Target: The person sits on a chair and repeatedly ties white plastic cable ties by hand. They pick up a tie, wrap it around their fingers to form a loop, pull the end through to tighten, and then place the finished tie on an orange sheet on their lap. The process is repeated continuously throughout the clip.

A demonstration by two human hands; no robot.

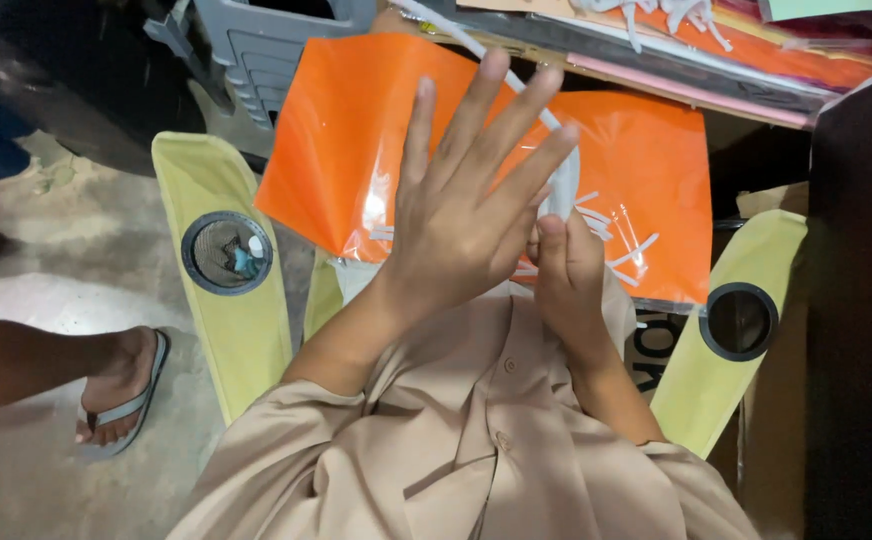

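Observation:
A glossy orange plastic sheet (356, 130) with white strips stuck on it lies across my lap. My left hand (466, 200) rests flat on it, fingers spread, pressing the middle of the sheet. Just to its right, my right hand (568, 270) pinches a thin curved white strip (562, 170) between thumb and fingers at the sheet's surface. Several short white strip pieces (626, 245) lie on the orange sheet to the right of my hands. The sheet's lower edge is hidden behind my hands and beige shirt.
I sit in a yellow-green folding chair; its armrests carry black cup holders at left (227, 252) and right (739, 321). Another person's sandalled foot (116, 390) rests on the concrete floor at left. Stacked coloured paper (756, 55) lies ahead, beside a grey crate (276, 45).

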